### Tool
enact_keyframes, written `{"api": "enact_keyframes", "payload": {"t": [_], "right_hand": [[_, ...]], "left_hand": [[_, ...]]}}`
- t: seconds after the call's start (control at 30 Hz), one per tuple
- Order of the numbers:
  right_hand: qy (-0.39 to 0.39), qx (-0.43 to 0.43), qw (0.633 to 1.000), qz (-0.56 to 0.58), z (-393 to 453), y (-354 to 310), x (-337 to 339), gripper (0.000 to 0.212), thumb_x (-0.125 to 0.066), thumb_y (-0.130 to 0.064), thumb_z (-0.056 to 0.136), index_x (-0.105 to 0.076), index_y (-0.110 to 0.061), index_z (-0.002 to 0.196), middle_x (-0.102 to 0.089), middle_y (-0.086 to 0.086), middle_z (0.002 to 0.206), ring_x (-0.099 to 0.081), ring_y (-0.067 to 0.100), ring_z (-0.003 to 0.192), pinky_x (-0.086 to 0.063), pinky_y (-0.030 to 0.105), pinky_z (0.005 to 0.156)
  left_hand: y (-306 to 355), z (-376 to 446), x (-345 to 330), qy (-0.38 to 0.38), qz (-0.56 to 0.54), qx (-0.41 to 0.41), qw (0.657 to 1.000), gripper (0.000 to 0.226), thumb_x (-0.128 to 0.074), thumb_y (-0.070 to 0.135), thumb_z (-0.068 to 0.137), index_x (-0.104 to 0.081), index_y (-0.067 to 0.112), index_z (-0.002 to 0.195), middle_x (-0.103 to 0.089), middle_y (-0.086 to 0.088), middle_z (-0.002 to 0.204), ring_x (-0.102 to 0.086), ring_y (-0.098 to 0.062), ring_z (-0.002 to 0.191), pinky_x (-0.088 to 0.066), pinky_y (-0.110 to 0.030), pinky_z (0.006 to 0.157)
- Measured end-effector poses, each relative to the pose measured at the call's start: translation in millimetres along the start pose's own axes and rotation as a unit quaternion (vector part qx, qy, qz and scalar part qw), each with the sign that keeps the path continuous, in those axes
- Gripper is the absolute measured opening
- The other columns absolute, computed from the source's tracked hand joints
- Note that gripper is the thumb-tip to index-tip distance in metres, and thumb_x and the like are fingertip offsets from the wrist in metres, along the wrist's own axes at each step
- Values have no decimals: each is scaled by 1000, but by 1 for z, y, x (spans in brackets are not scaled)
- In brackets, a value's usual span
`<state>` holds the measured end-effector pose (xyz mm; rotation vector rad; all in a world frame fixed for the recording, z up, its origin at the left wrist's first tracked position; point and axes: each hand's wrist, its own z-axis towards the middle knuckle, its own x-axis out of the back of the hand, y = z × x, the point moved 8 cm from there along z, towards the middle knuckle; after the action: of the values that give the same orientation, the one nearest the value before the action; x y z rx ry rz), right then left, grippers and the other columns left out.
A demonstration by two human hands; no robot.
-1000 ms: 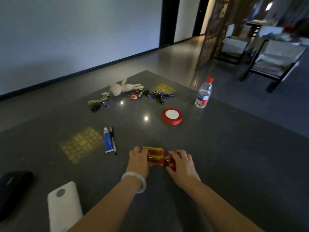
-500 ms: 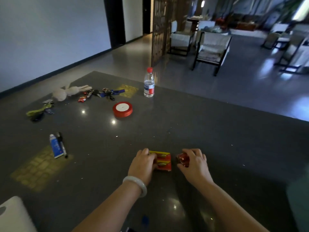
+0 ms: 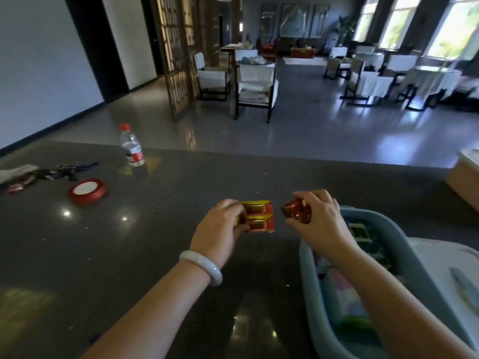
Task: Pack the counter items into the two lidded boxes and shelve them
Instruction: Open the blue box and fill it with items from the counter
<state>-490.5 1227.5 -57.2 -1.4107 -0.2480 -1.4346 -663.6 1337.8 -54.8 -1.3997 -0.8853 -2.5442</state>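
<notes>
My left hand [image 3: 220,228] grips a red and yellow battery pack [image 3: 259,216], lifted just above the dark counter [image 3: 129,255]. Beside it, my right hand [image 3: 317,218] holds a small red round object [image 3: 295,211] near the rim of a blue-grey box [image 3: 311,270]. That box stands open at the right and holds several items. A white lid [image 3: 440,260] with a blue handle lies just right of it. Part of a tan box [image 3: 464,182] shows at the far right edge.
A water bottle [image 3: 131,146] stands at the counter's far edge. To the left lie a red ribbon spool [image 3: 87,190], a bunch of keys [image 3: 64,171] and part of a white plush toy [image 3: 15,171]. Chairs and tables fill the room beyond.
Both hands have lifted their items off the counter and carried them right. The view swung right, bringing the blue-grey box and its lid into sight; the pen and tube are out of frame.
</notes>
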Motion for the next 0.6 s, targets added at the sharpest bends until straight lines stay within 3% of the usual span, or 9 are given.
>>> {"api": "enact_keyframes", "payload": {"t": [0.17, 0.3, 0.37, 0.47, 0.6], "right_hand": [[50, -37, 998, -17, -25, 96, 77, 55, -77, -32, 76, -57, -30, 127, -43, -8, 115, -36, 14, 109, -33, 29, 89], [76, -58, 995, -19, -45, 150, 99, 53, -78, -31, 75, -60, -28, 125, -49, -2, 116, -39, 18, 106, -36, 31, 88], [81, -63, 995, -21, -52, 166, 100, 53, -78, -30, 75, -59, -28, 125, -49, -2, 116, -41, 21, 108, -38, 32, 90], [75, -53, 996, -13, -58, 175, 94, 56, -78, -29, 75, -57, -28, 127, -47, -3, 119, -38, 18, 109, -38, 34, 91], [62, -29, 998, 1, -67, 175, 83, 55, -75, -31, 76, -55, -32, 127, -46, -5, 123, -36, 14, 108, -41, 36, 93]], "left_hand": [[99, 12, -34, -15, -26, -65, 997, 18, -68, 24, 86, -63, 22, 104, -57, 11, 120, -55, -6, 105, -48, -26, 89], [146, 3, -79, -62, -37, -92, 993, 13, -70, 24, 84, -61, 25, 94, -56, 15, 112, -56, -6, 96, -49, -27, 80], [160, -5, -103, -90, -39, -101, 990, 14, -70, 25, 84, -61, 28, 95, -55, 16, 117, -56, -5, 101, -47, -20, 80], [174, -18, -133, -135, -34, -109, 984, 22, -67, 28, 86, -62, 29, 108, -54, 16, 127, -52, -3, 115, -43, -17, 91], [184, -23, -159, -208, -27, -107, 972, 28, -61, 22, 92, -60, 33, 117, -53, 13, 132, -46, -5, 126, -42, -30, 106]]}}
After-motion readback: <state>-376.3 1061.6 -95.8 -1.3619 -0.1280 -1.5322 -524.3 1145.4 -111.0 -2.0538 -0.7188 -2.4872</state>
